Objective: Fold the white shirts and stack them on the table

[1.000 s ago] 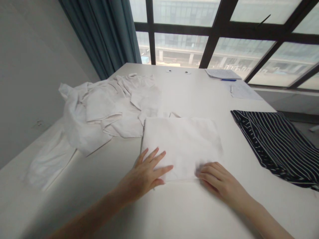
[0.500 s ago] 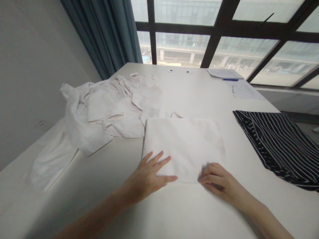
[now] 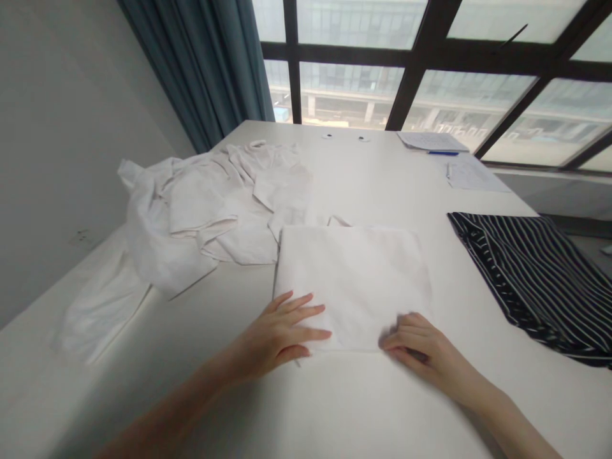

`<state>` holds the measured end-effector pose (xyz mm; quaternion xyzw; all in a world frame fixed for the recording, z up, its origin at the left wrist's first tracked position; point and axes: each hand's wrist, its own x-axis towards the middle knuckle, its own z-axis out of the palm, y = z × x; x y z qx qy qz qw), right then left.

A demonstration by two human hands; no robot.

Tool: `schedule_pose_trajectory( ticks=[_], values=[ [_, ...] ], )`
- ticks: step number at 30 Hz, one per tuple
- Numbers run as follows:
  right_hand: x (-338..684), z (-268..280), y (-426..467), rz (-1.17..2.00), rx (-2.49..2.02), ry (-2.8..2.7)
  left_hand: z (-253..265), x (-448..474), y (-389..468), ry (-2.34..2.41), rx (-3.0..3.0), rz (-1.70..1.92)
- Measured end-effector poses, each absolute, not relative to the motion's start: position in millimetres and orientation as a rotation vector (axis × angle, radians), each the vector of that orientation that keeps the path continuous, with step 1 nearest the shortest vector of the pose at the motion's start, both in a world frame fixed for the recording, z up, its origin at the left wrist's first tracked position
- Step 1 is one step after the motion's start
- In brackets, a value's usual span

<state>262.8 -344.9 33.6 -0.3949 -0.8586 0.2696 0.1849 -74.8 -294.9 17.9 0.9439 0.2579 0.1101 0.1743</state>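
Note:
A white garment, folded into a flat rectangle, lies on the white table in front of me. My left hand rests on its near left corner, fingers spread over the cloth. At the near edge, toward the right corner, my right hand has its fingers and thumb pinched together on the cloth. What exactly sits between those fingertips is partly hidden. Just beyond the far edge of the folded garment a small bit of white fabric sticks out.
A loose heap of white clothes covers the table's left side. Black-and-white striped fabric lies at the right. Papers and a blue pen are at the far right, near the window. A blue curtain hangs at the back left.
My left hand has shifted slightly left, its thumb drawing back toward the near left corner. The right hand stays pinched at almost the same spot.

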Motion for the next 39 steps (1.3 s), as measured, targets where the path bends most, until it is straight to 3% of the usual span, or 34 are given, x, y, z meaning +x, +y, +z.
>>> schedule_pose_trajectory(
  ticks=[12,23,34,39],
  values=[
    [265,22,-347,0.607,-1.155,-2.394,26,-72,-301,0.687,2.798,0.250],
    [260,37,-347,0.536,-1.197,-2.322,25,-50,-313,0.556,2.862,0.608],
    [223,17,-323,0.024,-1.256,-2.490,14,-45,-318,0.712,2.918,0.452],
    [228,11,-326,-0.046,-1.300,-2.664,18,-47,-319,0.733,2.934,0.376]
  ],
)
